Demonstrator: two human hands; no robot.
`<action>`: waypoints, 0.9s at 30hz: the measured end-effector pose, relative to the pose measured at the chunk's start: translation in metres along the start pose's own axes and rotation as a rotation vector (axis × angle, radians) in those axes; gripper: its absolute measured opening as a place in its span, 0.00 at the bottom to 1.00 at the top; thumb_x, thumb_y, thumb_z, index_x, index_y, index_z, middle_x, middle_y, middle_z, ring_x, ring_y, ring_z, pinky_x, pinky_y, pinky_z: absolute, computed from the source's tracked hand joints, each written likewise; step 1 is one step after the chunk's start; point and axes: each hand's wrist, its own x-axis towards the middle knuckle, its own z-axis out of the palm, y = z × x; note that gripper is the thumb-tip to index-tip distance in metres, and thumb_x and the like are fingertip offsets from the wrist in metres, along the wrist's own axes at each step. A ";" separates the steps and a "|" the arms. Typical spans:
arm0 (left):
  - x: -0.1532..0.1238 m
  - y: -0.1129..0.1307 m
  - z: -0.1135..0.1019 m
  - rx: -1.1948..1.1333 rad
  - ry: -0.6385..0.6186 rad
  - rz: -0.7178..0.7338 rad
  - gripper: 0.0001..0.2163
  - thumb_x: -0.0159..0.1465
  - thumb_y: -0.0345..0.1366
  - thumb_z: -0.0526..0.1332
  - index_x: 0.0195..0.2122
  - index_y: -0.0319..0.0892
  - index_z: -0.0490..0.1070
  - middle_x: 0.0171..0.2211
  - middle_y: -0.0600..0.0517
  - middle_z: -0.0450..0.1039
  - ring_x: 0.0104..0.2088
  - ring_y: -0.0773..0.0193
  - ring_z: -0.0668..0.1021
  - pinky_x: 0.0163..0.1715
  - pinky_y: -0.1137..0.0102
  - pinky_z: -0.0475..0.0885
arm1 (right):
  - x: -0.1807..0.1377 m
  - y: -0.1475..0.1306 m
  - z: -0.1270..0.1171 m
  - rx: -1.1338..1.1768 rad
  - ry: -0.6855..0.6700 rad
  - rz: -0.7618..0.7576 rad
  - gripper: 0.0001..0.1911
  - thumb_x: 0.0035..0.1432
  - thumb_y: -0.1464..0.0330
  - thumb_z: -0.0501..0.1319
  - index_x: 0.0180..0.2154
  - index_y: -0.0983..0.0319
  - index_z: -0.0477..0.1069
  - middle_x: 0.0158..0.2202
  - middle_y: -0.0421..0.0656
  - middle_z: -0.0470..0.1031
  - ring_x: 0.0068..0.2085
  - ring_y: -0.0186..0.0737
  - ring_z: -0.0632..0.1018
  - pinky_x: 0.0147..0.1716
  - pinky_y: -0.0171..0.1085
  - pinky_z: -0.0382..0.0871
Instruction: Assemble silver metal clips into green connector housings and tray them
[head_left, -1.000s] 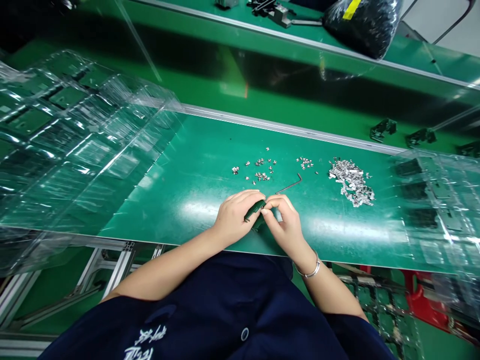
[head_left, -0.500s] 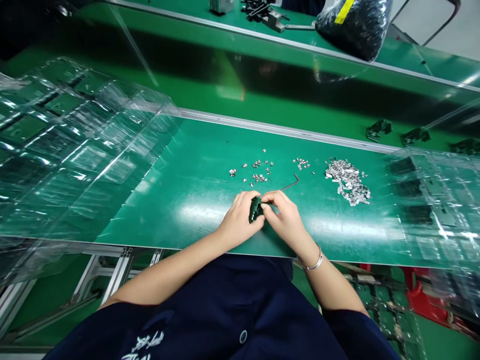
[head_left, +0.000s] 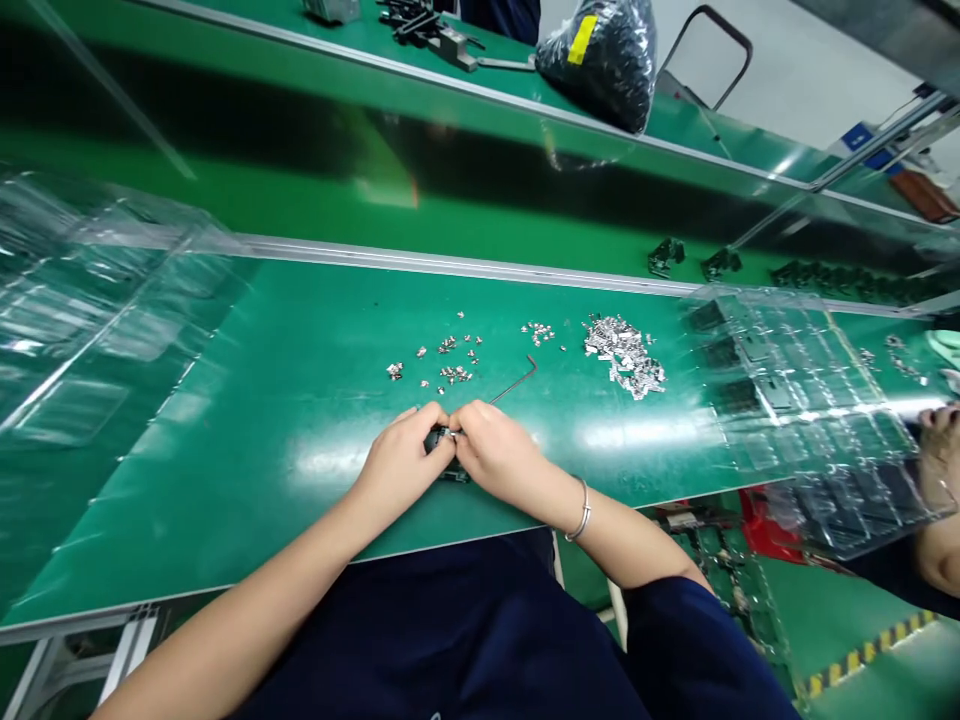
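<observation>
My left hand (head_left: 407, 452) is closed on a small dark part (head_left: 433, 440), low over the green worktop near its front edge. Fingers of my right hand (head_left: 495, 447) pinch together at the part's right side, meeting the left fingertips; whatever lies between them is too small and covered to name. Most of the part is hidden by both hands. Just beyond the right hand lies a hex key (head_left: 517, 380), its bent end pointing away. Small shiny metal pieces (head_left: 455, 375) are scattered past my hands.
A pile of silvery metal pieces (head_left: 626, 355) lies to the right. Clear plastic trays stand on the left (head_left: 82, 300) and right (head_left: 806, 385). Dark parts (head_left: 666, 257) line the back ledge. Another person's hand (head_left: 941, 440) shows at the right edge.
The view has swung to the right, so everything sits further left. Both hands remain together at the dark part, which the fingers now cover more. Another person has come into view at right.
</observation>
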 end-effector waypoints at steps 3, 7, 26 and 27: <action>-0.004 -0.004 -0.002 -0.081 -0.015 0.013 0.09 0.59 0.37 0.53 0.39 0.45 0.67 0.39 0.52 0.76 0.43 0.57 0.76 0.43 0.63 0.70 | 0.004 0.034 -0.020 0.097 -0.002 -0.025 0.07 0.60 0.76 0.54 0.40 0.61 0.67 0.38 0.43 0.72 0.40 0.39 0.73 0.40 0.36 0.68; -0.013 -0.012 -0.010 -0.181 0.000 -0.026 0.19 0.61 0.42 0.55 0.53 0.47 0.63 0.52 0.50 0.72 0.50 0.57 0.75 0.35 0.68 0.73 | 0.006 0.121 -0.060 -0.150 0.229 0.293 0.07 0.58 0.77 0.56 0.38 0.63 0.69 0.39 0.47 0.72 0.43 0.44 0.73 0.45 0.43 0.67; -0.021 0.023 -0.028 -0.549 -0.003 -0.014 0.13 0.61 0.43 0.56 0.38 0.43 0.75 0.34 0.50 0.78 0.29 0.64 0.77 0.26 0.71 0.73 | -0.007 0.054 -0.049 0.102 0.336 -0.162 0.07 0.67 0.71 0.49 0.37 0.59 0.63 0.35 0.44 0.69 0.38 0.40 0.71 0.39 0.39 0.67; -0.020 0.028 -0.025 -0.628 -0.058 -0.008 0.13 0.61 0.44 0.56 0.37 0.42 0.75 0.32 0.50 0.78 0.27 0.65 0.76 0.25 0.71 0.72 | -0.011 0.034 -0.044 0.165 0.307 -0.251 0.06 0.67 0.71 0.49 0.38 0.59 0.64 0.34 0.43 0.69 0.38 0.39 0.71 0.39 0.39 0.67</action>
